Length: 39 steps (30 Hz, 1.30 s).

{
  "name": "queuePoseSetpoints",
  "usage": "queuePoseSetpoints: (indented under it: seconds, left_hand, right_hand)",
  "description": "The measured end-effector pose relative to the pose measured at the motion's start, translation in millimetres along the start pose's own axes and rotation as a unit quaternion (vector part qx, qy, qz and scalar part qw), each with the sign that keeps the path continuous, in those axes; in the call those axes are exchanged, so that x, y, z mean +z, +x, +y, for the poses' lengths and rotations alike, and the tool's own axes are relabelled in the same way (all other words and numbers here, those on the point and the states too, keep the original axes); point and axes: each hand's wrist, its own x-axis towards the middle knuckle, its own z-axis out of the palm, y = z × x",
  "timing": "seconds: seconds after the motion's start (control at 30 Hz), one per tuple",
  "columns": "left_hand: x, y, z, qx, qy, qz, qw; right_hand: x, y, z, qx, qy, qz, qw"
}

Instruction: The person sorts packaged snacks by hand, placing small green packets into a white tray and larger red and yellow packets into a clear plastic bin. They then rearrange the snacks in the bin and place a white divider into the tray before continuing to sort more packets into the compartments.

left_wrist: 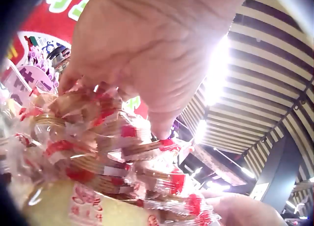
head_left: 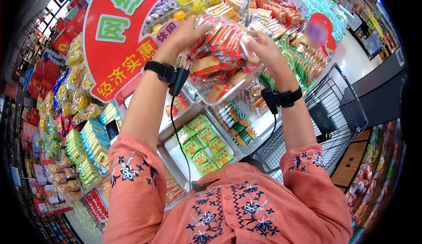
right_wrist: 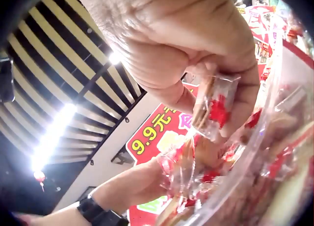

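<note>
In the head view, both hands are reaching far into a tilted clear box point(head_left: 211, 92) of wrapped biscuits point(head_left: 220, 41) on the display. The left hand point(head_left: 184, 34) is at the pile's left, the right hand point(head_left: 262, 47) at its right. In the left wrist view, curled fingers are gripping the pile. In the right wrist view, the right hand is pinching one wrapped biscuit point(right_wrist: 213, 108) over the box.

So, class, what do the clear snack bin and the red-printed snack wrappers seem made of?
Clear snack bin: probably rigid transparent plastic, glossy; contents show through, rim catches light. Red-printed snack wrappers: thin clear plastic film, shiny; crinkled, with glints.
</note>
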Motion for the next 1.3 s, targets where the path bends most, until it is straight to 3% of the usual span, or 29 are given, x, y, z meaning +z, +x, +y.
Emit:
queuePoseSetpoints:
  seconds: [0.07,0.1,0.2,0.23,0.33,0.37,0.47,0.5,0.6,0.73,0.77,0.83,0.93,0.97,1.0,1.07,1.13,1.17,1.3]
  left_hand:
    - [4.6,-7.2,-1.8,0.037,0.016,0.037,0.998]
    - [0.9,-7.8,-1.3,0.039,0.008,0.024,0.999]
    - [0.0,-23.6,0.4,0.051,0.116,0.101,0.987]
    - [-3.6,-26.6,2.5,0.111,0.093,0.068,0.987]
    - [0.9,-46.5,16.2,0.116,0.117,-0.011,0.986]
    - [4.5,-52.0,19.4,0.104,0.198,-0.006,0.975]
    - [6.2,-65.0,21.3,0.136,0.252,0.023,0.958]
    - [4.4,-67.0,23.7,0.123,0.249,0.004,0.961]
    - [-6.6,-69.3,31.8,0.092,0.205,-0.038,0.974]
    - [-17.6,-76.1,10.5,0.081,0.079,-0.023,0.993]
    - [-23.7,-78.3,-1.7,0.106,0.085,0.035,0.990]
    - [-45.3,-87.6,-24.9,0.116,0.103,0.105,0.982]
    - [-80.0,-97.2,-81.9,0.037,0.167,0.132,0.976]
    - [-85.4,-104.9,-102.0,0.004,0.182,0.115,0.977]
    - [-87.6,-113.0,-120.6,-0.027,0.195,0.098,0.976]
    - [-81.0,-130.5,-137.6,-0.090,0.213,0.045,0.972]
    - [-70.8,-142.3,-156.1,-0.122,0.184,-0.041,0.975]
    - [-60.3,-146.2,-171.9,-0.145,0.176,-0.044,0.973]
    - [-28.1,-155.1,-208.9,-0.075,0.276,0.008,0.958]
  right_hand:
    - [-12.7,13.9,26.1,-0.075,-0.149,0.035,0.985]
    - [-10.8,15.0,26.9,-0.105,-0.158,0.044,0.981]
    - [-11.2,7.4,22.1,-0.085,-0.184,0.099,0.974]
    - [-13.3,10.4,30.2,-0.125,-0.207,0.122,0.963]
    - [-9.5,9.8,26.7,-0.122,-0.168,0.195,0.958]
    - [-10.8,11.0,27.1,-0.132,-0.152,0.224,0.954]
    - [-24.2,27.0,45.1,-0.176,-0.179,0.240,0.938]
    - [-30.5,34.5,53.9,-0.223,-0.261,0.244,0.907]
    - [-32.5,38.3,63.3,-0.226,-0.390,0.167,0.877]
    - [-28.3,37.1,66.8,-0.215,-0.376,0.137,0.891]
    - [-29.9,37.5,75.0,-0.232,-0.417,0.181,0.860]
    - [-35.3,32.8,63.5,-0.287,-0.389,0.197,0.853]
    - [-3.8,-15.9,2.8,-0.274,-0.229,0.193,0.914]
    - [7.5,-31.7,-13.3,-0.275,-0.190,0.177,0.926]
    - [26.4,-47.2,-23.4,-0.278,-0.057,0.149,0.947]
    - [42.6,-79.3,-34.4,-0.245,-0.047,0.041,0.968]
    - [66.7,-102.4,-33.0,-0.258,-0.083,-0.097,0.958]
    - [82.8,-114.2,-26.6,-0.213,-0.090,-0.153,0.961]
    - [136.2,-130.6,19.6,-0.130,-0.057,-0.291,0.946]
